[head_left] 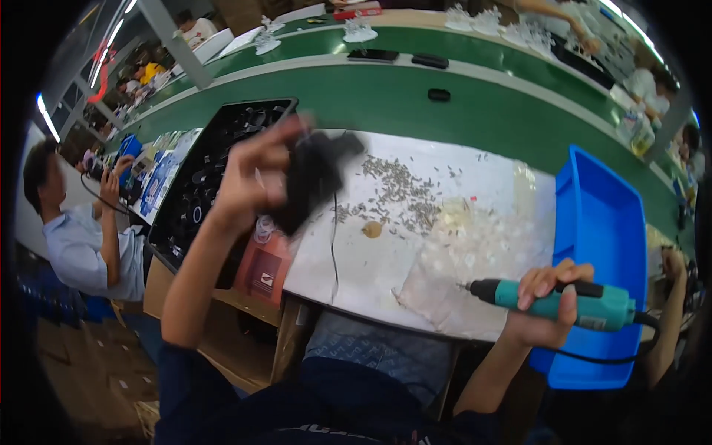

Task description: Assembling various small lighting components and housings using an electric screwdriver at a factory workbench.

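Left hand (252,178): raised, gripping a black moulded part (308,185) over the white work surface (356,267), left side; blur hides exact finger placement. Right hand (534,326): clamped round a teal electric screwdriver (607,308), bit (466,286) pointing left. Small grey screws (400,189): scattered between. Handling, by judgement: part steady, bit square to it, cord (593,361) slack.

The left forearm (194,285) rises steeply, leaning rightward, to a left hand (248,178) raised well above the other, its bent fingers gripping, their tips blurred. The right forearm (489,371) slants up and rightward from the lower edge; the right hand (545,308) is closed, fingers curled in a grip
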Demonstrator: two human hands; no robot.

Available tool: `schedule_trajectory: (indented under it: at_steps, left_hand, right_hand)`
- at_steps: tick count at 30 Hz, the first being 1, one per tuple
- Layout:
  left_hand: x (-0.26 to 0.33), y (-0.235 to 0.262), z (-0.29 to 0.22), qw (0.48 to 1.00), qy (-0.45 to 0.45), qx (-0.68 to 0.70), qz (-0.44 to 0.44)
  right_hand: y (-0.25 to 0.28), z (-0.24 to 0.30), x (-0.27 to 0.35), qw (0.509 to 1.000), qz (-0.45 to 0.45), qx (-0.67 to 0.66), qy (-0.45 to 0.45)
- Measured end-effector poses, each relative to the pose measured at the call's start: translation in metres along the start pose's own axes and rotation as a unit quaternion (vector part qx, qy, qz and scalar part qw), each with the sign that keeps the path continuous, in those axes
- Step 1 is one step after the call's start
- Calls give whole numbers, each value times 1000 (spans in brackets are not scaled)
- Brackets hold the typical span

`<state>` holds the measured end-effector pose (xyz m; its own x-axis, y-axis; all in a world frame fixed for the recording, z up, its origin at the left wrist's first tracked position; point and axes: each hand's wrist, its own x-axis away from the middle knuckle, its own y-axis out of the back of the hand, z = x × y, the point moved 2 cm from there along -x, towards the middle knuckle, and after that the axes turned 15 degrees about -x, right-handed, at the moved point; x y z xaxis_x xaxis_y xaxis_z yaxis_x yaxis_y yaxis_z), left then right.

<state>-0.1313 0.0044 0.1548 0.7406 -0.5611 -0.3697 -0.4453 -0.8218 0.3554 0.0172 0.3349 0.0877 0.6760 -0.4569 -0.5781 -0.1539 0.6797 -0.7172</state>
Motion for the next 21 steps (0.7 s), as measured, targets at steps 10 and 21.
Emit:
schedule_trajectory:
  at_steps: [10,21]
  left_hand:
    - [-169,40,152,821,270,-437,-249]
    - [-261,-25,216,778,2,-627,-31]
  right_hand:
    - [-15,2,24,996,-35,80,-20]
    - [-21,9,28,987,-66,148,6]
